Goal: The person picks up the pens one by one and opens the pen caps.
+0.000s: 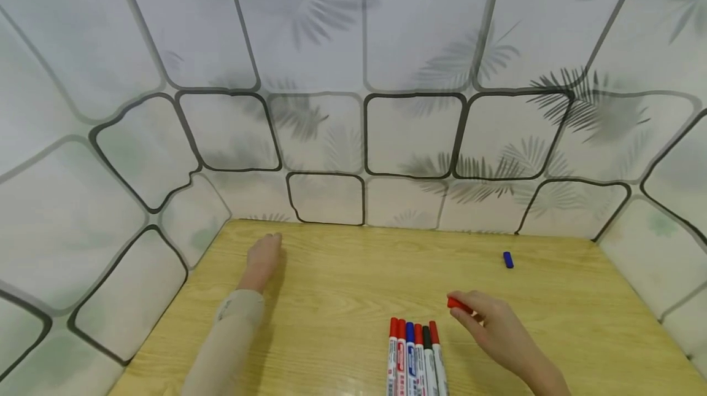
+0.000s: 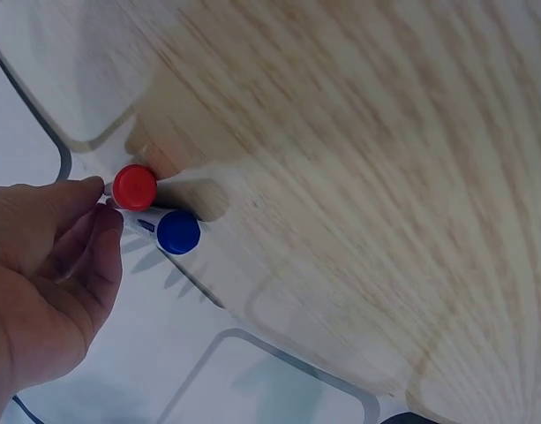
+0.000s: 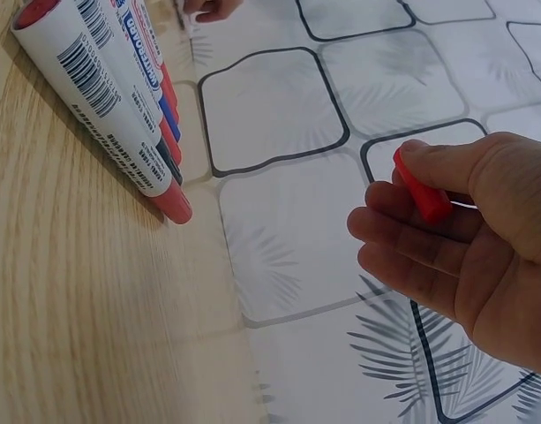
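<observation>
My right hand (image 1: 499,328) pinches a red marker cap (image 3: 423,187) between thumb and fingers, above the table to the right of a row of markers (image 1: 411,359). The row has red, blue and black caps. At the back left of the table is my left hand (image 1: 264,256); the head view hides what it holds. In the left wrist view the left thumb and fingertips pinch a marker with a red end (image 2: 134,187). Right beside it is a marker with a blue end (image 2: 176,231). Most of the red-ended marker's barrel is hidden.
A small blue cap (image 1: 508,260) lies on the wooden table (image 1: 342,273) at the back right. Patterned panels (image 1: 409,132) with dark outlines and leaf prints enclose the table at the back and both sides.
</observation>
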`<state>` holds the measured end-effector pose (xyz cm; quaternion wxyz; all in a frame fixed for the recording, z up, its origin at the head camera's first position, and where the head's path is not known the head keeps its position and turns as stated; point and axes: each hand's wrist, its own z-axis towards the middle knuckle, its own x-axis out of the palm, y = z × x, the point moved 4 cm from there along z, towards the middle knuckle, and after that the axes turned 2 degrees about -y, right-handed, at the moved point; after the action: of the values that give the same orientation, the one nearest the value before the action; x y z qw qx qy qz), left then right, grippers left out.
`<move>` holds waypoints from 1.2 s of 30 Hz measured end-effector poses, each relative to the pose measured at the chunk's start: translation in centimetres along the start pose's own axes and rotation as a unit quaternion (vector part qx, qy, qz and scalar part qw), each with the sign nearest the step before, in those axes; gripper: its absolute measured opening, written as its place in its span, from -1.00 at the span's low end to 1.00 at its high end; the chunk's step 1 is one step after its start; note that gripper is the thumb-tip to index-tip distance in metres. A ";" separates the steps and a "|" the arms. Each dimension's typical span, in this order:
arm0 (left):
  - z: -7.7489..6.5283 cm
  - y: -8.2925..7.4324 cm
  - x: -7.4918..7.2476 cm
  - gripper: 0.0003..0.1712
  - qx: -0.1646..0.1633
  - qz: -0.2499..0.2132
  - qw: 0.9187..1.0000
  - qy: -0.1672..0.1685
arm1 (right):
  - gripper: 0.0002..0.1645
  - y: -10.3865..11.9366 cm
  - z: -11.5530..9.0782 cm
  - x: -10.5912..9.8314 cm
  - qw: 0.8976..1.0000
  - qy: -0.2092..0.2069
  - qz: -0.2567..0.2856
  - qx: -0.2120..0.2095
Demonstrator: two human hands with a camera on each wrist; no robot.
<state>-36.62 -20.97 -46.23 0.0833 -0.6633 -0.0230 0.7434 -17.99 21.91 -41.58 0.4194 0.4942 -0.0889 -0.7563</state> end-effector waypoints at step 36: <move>-1.1 1.7 -0.4 -0.89 0.002 -0.066 0.998 -0.018 | -0.75 -0.5 -0.1 0.2 0.999 0.019 -0.008 0.032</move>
<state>-35.60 -22.78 -46.21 0.1335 -0.6467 -0.0669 0.7480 -18.20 22.14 -42.05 0.3990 0.5218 -0.1008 -0.7472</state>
